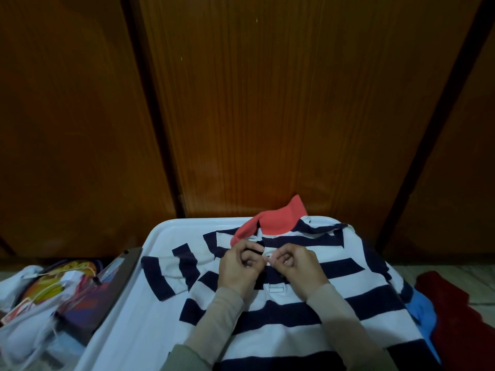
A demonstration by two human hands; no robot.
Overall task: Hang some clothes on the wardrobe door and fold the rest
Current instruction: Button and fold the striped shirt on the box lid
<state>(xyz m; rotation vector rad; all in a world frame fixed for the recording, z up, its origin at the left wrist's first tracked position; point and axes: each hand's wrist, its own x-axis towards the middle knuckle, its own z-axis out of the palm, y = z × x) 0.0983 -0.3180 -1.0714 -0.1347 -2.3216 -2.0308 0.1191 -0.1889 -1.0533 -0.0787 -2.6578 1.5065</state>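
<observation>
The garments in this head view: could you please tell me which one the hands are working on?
The navy-and-white striped polo shirt with the coral collar; both hands pinch its placket. The blue garment and red garment lie untouched at right.

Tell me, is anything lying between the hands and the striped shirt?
Nothing visible does. The left hand and right hand already pinch the placket of the striped shirt, just below its coral collar, on the white table.

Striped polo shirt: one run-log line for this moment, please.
item: striped polo shirt, flat on white table | left hand: pinching placket | right hand: pinching placket | stage: buttoning, not folded
</observation>
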